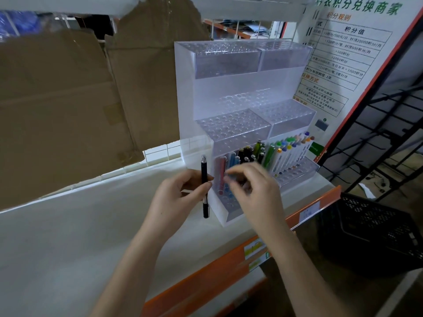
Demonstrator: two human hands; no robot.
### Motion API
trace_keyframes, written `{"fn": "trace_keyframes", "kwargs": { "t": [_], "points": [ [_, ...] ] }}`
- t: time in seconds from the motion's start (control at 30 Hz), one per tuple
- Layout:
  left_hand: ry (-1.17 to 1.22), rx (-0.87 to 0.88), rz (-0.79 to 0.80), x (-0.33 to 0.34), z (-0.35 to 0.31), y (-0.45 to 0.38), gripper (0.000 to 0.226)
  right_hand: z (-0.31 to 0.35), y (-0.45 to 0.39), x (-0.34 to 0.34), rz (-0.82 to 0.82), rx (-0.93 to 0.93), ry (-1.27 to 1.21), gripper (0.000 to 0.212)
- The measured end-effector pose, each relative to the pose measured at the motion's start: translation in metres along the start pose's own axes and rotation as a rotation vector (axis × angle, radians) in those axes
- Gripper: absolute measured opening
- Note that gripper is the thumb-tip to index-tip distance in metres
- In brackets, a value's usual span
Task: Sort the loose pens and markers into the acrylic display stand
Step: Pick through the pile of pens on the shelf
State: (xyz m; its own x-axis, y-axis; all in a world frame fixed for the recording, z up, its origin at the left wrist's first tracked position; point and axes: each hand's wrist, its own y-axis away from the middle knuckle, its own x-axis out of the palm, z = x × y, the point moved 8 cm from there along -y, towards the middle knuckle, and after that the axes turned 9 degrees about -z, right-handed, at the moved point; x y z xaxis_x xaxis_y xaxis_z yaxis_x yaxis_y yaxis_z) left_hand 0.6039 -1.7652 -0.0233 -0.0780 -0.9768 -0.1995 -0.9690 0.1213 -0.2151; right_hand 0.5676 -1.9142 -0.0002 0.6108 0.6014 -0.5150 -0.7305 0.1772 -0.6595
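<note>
Head view: a clear acrylic display stand [231, 92] with frosted white side walls rises in steps on a smooth white shelf [68, 236], each step a transparent block drilled with rows of round holes. The two top blocks and the middle steps show only bare holes; the lowest tier is the filled one. In it, toward the stand's 3 o'clock side, stands a slanted row of white-barrelled markers [290, 154] with coloured caps in green, blue, yellow and orange; at their 9 o'clock sit dark and green glossy pens [251, 152], then pale blue ones and a red pen [221, 177] nearest the stand's left wall. The left hand [180, 193] pinches a slim black pen [204, 186] between thumb and curled fingers, holding it upright just outside the stand's left wall, its silvery end at 12 o'clock. The right hand [249, 186] hovers over the lowest tier at the red pen's 3 o'clock with fingers bent together; it is motion-blurred, so I cannot tell whether it grips anything. Creased brown cardboard [68, 99] leans behind the shelf at 10 o'clock, a printed white poster [343, 53] stands at 2 o'clock, and a perforated black plastic basket [375, 234] sits at 4 o'clock beyond the shelf's orange front edge [206, 277]
</note>
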Motion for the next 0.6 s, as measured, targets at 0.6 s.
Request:
{"fn": "trace_keyframes", "kwargs": {
  "t": [0.6],
  "points": [
    [0.457,-0.164,0.014,0.023,-0.008,0.016,0.019,-0.036,0.054,-0.005,-0.106,1.019,-1.167,0.023]
  ]
}}
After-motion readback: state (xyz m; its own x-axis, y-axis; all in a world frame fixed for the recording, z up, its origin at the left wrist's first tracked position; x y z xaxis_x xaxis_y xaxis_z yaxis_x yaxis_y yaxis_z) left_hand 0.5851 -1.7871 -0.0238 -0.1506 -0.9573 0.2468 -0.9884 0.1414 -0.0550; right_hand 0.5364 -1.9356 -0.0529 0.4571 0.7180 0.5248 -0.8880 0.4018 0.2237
